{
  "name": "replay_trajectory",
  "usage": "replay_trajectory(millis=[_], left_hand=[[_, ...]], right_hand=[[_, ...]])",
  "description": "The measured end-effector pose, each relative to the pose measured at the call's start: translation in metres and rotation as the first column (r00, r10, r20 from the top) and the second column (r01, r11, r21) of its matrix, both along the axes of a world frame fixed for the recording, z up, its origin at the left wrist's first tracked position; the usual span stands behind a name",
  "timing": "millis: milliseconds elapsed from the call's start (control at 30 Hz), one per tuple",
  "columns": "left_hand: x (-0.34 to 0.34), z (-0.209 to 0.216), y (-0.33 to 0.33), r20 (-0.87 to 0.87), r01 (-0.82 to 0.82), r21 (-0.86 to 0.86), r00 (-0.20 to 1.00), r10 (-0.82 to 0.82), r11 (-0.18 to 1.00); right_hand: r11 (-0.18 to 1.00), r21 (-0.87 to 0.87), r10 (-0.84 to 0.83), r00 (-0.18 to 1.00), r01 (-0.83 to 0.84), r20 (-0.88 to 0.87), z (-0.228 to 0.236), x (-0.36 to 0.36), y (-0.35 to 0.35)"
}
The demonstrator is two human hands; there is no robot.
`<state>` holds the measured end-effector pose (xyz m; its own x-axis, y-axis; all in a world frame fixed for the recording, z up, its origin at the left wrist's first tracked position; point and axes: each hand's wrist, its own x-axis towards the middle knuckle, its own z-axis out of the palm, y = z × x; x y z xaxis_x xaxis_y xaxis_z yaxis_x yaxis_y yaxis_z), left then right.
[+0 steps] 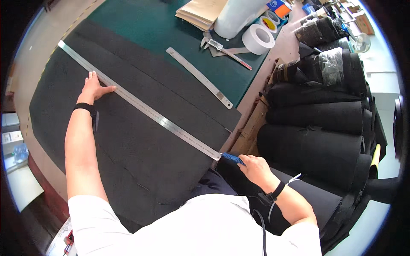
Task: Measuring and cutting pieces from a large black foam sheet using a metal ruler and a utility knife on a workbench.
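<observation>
A long steel ruler [145, 108] lies slantwise across a dark grey sheet of fabric-like material [141, 149] on the table. My left hand [93, 88] presses on the ruler's far-left part, its fingers stretched out and the thumb spread away along the edge. In my right hand [255, 169] is a blue utility knife [232, 158], gripped with the fingers wrapped round its handle. The knife's tip meets the near-right end of the ruler, at the edge of the sheet. Whether the blade touches the material is too small to tell.
A shorter steel ruler [198, 77] lies beyond the long one. On the green table top [132, 19] stand digital calipers [226, 50], a white tape roll [258, 38], a pale cylindrical roll [235, 19] and stacked brown card [200, 13]. Several black material rolls [311, 149] fill the right side.
</observation>
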<state>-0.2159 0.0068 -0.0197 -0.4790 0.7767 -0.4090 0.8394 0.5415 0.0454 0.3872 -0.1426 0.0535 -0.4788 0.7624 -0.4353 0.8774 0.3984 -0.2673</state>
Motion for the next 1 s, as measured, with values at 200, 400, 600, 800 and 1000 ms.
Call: replay_trajectory(millis=[200,400,600,800,1000], left_hand=[[0.009,0.005,0.003,0.011,-0.003,0.002,1.000,0.003,1.000],[0.009,0.000,0.001,0.022,-0.003,0.018,1.000,0.003,1.000],[-0.009,-0.003,-0.002,0.016,0.015,0.079,1.000,-0.016,0.997],[-0.001,-0.012,0.003,0.026,0.012,0.097,1.000,-0.015,0.995],[-0.008,-0.008,-0.007,0.043,-0.019,0.107,0.999,0.014,0.994]], right_hand=[[0.999,-0.034,0.012,0.992,-0.008,0.126,0.006,-0.008,0.003],[0.981,-0.195,0.115,0.861,-0.019,0.495,-0.009,0.076,-0.019],[0.888,-0.151,-0.446,0.894,0.435,-0.048,-0.019,0.025,0.011],[0.648,-0.601,-0.760,0.453,0.468,-0.467,-0.127,-0.010,0.014],[0.621,-0.520,-0.765,0.313,0.586,-0.562,-0.105,-0.019,0.064]])
